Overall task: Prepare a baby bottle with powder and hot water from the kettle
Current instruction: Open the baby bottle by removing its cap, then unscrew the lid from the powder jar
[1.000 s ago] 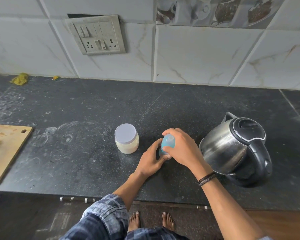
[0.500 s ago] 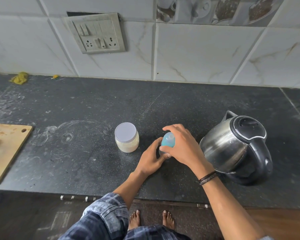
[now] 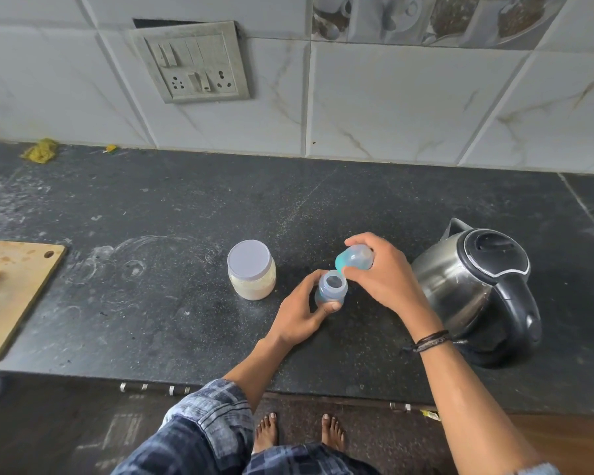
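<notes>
Bottle (image 3: pixel 331 291) stands upright, mouth open upward; cap (image 3: pixel 354 258) tilted sideways.

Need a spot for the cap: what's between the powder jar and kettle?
Head view: the open bottle gripped by the left hand, and the right hand holding the cap.

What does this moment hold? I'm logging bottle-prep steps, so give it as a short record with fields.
left hand: grips the baby bottle, which stands upright on the counter
right hand: holds the bottle top tilted, just above and right of the bottle's mouth
bottle mouth: open
powder jar: lid on, left of the bottle, untouched
kettle: lid shut, right of both hands, untouched
bottle contents: cannot tell
</notes>
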`<state>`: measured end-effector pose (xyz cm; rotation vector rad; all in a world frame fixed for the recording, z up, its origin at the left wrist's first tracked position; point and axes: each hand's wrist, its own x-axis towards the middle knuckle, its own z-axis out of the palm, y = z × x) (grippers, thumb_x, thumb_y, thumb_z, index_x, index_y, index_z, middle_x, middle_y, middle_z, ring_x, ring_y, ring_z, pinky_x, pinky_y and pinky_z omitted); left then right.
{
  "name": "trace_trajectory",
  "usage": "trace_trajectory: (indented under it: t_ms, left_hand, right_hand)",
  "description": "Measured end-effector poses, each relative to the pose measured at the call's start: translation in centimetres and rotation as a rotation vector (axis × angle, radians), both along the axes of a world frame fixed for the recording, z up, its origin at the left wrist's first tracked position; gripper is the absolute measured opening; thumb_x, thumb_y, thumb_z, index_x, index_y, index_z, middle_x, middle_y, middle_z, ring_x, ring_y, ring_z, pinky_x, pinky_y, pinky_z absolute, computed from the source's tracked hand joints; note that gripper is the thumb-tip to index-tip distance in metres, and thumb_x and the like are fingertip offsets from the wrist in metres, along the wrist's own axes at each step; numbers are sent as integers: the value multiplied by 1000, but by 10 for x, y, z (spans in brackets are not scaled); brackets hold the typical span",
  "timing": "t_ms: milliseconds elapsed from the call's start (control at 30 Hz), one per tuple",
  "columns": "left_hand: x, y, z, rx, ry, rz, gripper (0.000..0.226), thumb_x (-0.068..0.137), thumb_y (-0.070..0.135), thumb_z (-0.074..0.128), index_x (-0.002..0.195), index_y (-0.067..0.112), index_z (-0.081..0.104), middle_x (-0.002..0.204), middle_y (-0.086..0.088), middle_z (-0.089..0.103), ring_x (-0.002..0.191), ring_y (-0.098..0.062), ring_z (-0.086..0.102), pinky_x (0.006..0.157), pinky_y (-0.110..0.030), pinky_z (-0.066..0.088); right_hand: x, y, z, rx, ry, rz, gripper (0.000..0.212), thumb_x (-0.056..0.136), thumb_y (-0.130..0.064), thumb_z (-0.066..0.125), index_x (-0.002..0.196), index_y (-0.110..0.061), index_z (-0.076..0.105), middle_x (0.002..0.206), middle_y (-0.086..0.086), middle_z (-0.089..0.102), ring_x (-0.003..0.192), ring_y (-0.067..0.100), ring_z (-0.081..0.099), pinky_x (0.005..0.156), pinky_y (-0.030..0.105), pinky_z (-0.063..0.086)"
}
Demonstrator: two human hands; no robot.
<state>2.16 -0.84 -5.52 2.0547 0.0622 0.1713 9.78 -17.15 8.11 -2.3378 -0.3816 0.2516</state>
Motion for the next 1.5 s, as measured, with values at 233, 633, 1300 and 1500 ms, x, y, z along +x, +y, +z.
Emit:
trace_trajectory:
  t_ms: [233,633,1300,1500]
  left_hand:
    - [0,1,-2,5,20,0,56,90,64,67,134,63,33,136,40,51,126,12,50,97,-1,33]
    - [-1,0,1,-1,83,7,63,89,66,66,141,49,36,143,26,53,131,3,51,110,-28,42]
    - [-8,-4,6,-18,-2,126,69,88,62,69,144,30,44,145,17,52,135,-5,50,114,-38,42]
    - [-41,-11,12,-48,-66,295,57,96,59,60,144,32,47,147,19,52,139,-8,48,114,-30,38]
  right_hand:
    - [35,2,-21,-140,-42,-78,43,86,-11,73,125,-27,64,125,0,59,109,27,62,78,29,34]
    - [65,19,-66,-310,33,20,40,90,-2,72,126,-18,64,128,11,59,110,33,63,86,38,49]
    - [59,13,-32,-112,-55,49,46,92,-11,69,137,-18,64,136,6,59,123,28,59,99,38,46]
    - [42,10,-12,-65,-137,132,39,96,-20,69,135,-18,66,128,1,63,118,22,61,91,32,43]
